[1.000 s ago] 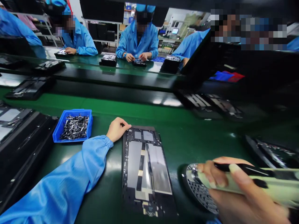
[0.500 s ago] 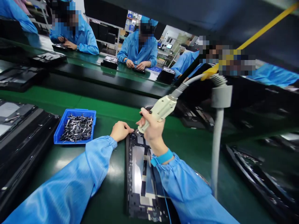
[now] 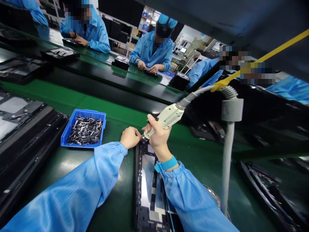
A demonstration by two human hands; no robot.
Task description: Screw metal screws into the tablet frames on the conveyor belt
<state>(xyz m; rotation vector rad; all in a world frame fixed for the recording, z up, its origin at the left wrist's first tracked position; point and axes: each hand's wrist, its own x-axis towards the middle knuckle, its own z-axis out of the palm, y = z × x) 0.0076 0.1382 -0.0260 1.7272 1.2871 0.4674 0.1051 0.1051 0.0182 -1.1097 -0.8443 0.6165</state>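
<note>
The right hand (image 3: 156, 137) is closed around a cream electric screwdriver (image 3: 164, 120), whose tip meets the top edge of a black rectangular tablet frame (image 3: 148, 183), and the left hand (image 3: 130, 137) lies loosely curled, gripping nothing, against that same edge. The frame lies on a green tabletop (image 3: 113, 112), with a blue plastic tray (image 3: 91, 112) of small silver-and-black metal parts (image 3: 85, 130) to its left and a grey upright pole (image 3: 227, 161) to its right, from which a grey cable (image 3: 200, 90) runs to the screwdriver

Steel shelving (image 3: 117, 31), white wall (image 3: 190, 35) behind
</note>
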